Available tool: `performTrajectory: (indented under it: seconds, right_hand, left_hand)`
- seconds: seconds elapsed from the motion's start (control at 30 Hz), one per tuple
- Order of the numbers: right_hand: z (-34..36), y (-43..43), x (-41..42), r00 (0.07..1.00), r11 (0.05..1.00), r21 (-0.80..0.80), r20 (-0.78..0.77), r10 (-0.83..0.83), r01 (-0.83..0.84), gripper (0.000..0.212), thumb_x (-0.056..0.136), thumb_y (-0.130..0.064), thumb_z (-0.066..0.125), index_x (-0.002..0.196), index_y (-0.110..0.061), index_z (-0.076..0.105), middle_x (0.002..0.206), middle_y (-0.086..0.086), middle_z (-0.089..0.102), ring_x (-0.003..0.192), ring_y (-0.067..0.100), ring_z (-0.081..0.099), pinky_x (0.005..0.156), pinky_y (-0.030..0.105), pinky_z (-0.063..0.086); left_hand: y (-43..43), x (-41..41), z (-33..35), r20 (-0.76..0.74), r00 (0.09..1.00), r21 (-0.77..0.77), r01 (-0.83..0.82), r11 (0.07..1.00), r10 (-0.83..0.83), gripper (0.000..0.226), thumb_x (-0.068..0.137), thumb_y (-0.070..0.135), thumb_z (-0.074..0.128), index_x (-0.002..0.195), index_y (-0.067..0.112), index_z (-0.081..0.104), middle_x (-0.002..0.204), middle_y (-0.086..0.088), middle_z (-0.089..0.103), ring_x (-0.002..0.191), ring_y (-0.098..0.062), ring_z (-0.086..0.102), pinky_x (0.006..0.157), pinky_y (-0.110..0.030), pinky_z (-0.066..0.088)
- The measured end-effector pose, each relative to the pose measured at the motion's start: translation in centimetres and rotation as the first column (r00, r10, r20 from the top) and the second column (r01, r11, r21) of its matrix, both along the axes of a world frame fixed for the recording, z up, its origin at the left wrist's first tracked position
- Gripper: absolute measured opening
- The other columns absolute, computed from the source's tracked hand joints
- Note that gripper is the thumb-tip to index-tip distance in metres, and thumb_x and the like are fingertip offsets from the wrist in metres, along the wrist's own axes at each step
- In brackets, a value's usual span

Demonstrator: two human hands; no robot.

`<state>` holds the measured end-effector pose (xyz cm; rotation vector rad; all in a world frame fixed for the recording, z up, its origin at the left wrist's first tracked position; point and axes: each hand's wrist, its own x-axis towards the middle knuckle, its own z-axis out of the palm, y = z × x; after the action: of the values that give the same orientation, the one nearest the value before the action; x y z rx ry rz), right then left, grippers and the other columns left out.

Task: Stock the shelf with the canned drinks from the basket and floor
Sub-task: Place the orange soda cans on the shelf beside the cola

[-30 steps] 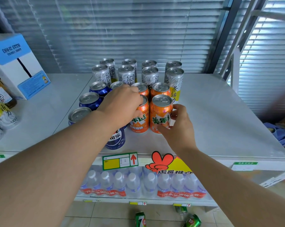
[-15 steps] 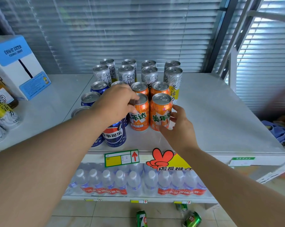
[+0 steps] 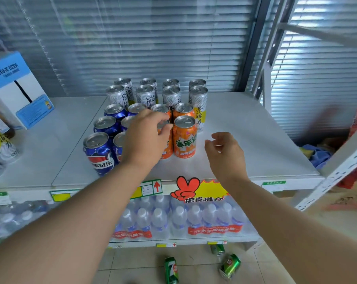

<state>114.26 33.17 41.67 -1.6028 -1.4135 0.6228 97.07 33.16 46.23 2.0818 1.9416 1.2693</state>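
Seemingly untouched, orange can (image 3: 184,138) stands between both hands (image 3: 147,138) (image 3: 224,152).

Lit brightly and evenly through the far blinds (image 3: 153,48), strongest at far right. Only soft shadows on the shelf (image 3: 245,130). Bent at the edges; smeared at right, possibly motion blur.

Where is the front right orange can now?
Head view, centre: the orange can stands upright on the shelf, between the left hand and the right hand.
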Motion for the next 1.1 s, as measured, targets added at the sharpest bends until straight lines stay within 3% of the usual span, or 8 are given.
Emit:
performTrajectory:
  seconds: [0.13, 0.2, 0.33, 0.43, 0.5, 0.6, 0.8, 1.1]
  right_hand:
    - [0.1, -2.5, 2.8, 0.996, 1.000, 0.004, -0.088, -0.018, 0.018, 0.016, 0.095, -0.025, 0.051, 0.103, -0.017, 0.063, 0.099, 0.000, 0.067, 0.088, 0.016, 0.058, 0.071, 0.023, 0.039]
    - [-0.6, -4.0, 4.7, 0.996, 1.000, 0.018, -0.091, -0.013, 0.014, 0.010, 0.095, -0.023, 0.051, 0.094, -0.021, 0.061, 0.088, -0.006, 0.065, 0.079, 0.013, 0.057, 0.064, 0.018, 0.040]
    - [-3.5, -6.9, 9.7, 0.994, 0.999, 0.031, -0.101, -0.033, 0.036, 0.013, 0.095, -0.024, 0.052, 0.087, -0.020, 0.061, 0.076, -0.009, 0.063, 0.071, 0.007, 0.055, 0.064, 0.021, 0.041]
    - [-6.4, -9.5, 14.6, 0.994, 0.999, -0.026, -0.098, -0.045, 0.043, 0.021, 0.096, -0.023, 0.050, 0.080, -0.011, 0.058, 0.067, 0.001, 0.059, 0.058, 0.009, 0.045, 0.055, 0.024, 0.035]
    - [-8.6, -11.5, 18.4, 0.994, 0.996, -0.083, -0.106, -0.042, 0.033, 0.022, 0.096, -0.022, 0.050, 0.084, -0.008, 0.061, 0.068, 0.007, 0.060, 0.059, 0.013, 0.046, 0.054, 0.026, 0.035]
    - [-12.2, -14.6, 24.7, 0.996, 0.986, -0.168, -0.086, -0.033, 0.018, 0.021, 0.095, -0.025, 0.051, 0.086, -0.011, 0.064, 0.070, 0.001, 0.062, 0.067, 0.018, 0.055, 0.059, 0.031, 0.041]
    - [-19.6, -21.3, 38.1, 0.999, 0.950, -0.311, -0.024, -0.043, 0.034, 0.020, 0.095, -0.026, 0.051, 0.091, -0.012, 0.065, 0.072, 0.003, 0.065, 0.068, 0.023, 0.058, 0.063, 0.038, 0.047]
    - [-33.0, -30.0, 49.1, 0.990, 0.828, -0.542, 0.080, -0.118, 0.143, 0.022, 0.096, -0.026, 0.049, 0.086, -0.012, 0.062, 0.063, -0.008, 0.054, 0.060, 0.010, 0.048, 0.055, 0.029, 0.035]
  left_hand:
    - [-2.8, 4.8, -2.0, 0.161, 0.987, 0.128, -0.019, 0.992, -0.001, 0.012, 0.089, 0.014, 0.060, 0.098, 0.014, 0.067, 0.095, -0.003, 0.064, 0.083, -0.019, 0.058, 0.073, -0.032, 0.048]
    - [-4.3, 7.5, -4.2, 0.221, 0.975, 0.110, -0.014, 0.994, -0.010, 0.012, 0.089, 0.012, 0.060, 0.099, 0.013, 0.065, 0.093, -0.002, 0.064, 0.080, -0.017, 0.057, 0.071, -0.029, 0.046]
    - [-7.3, 13.4, -9.2, 0.275, 0.962, 0.013, -0.002, 1.000, -0.001, 0.008, 0.087, 0.009, 0.061, 0.095, 0.012, 0.064, 0.088, 0.001, 0.062, 0.073, -0.016, 0.055, 0.068, -0.023, 0.042]
    - [-9.6, 18.2, -12.9, 0.324, 0.946, -0.092, 0.034, 0.995, -0.002, 0.009, 0.087, 0.009, 0.062, 0.095, 0.011, 0.066, 0.091, -0.003, 0.067, 0.077, -0.019, 0.059, 0.072, -0.023, 0.043]
    - [-11.4, 21.5, -15.2, 0.326, 0.945, -0.179, 0.031, 0.983, 0.030, 0.009, 0.088, 0.011, 0.061, 0.096, 0.012, 0.066, 0.091, -0.004, 0.068, 0.076, -0.019, 0.059, 0.070, -0.022, 0.040]
    - [-14.4, 26.4, -18.8, 0.318, 0.943, -0.296, 0.003, 0.955, 0.095, 0.009, 0.090, 0.015, 0.059, 0.096, 0.013, 0.065, 0.092, -0.005, 0.067, 0.078, -0.018, 0.059, 0.070, -0.024, 0.040]
    - [-20.9, 37.6, -27.5, 0.312, 0.924, -0.468, -0.054, 0.882, 0.222, 0.011, 0.090, 0.017, 0.059, 0.096, 0.011, 0.067, 0.092, -0.008, 0.070, 0.085, -0.024, 0.062, 0.076, -0.029, 0.042]
    - [-29.4, 47.2, -39.2, 0.320, 0.906, -0.717, 0.039, 0.696, 0.278, 0.013, 0.092, 0.026, 0.058, 0.096, 0.016, 0.064, 0.093, 0.003, 0.064, 0.087, -0.011, 0.058, 0.076, -0.021, 0.039]
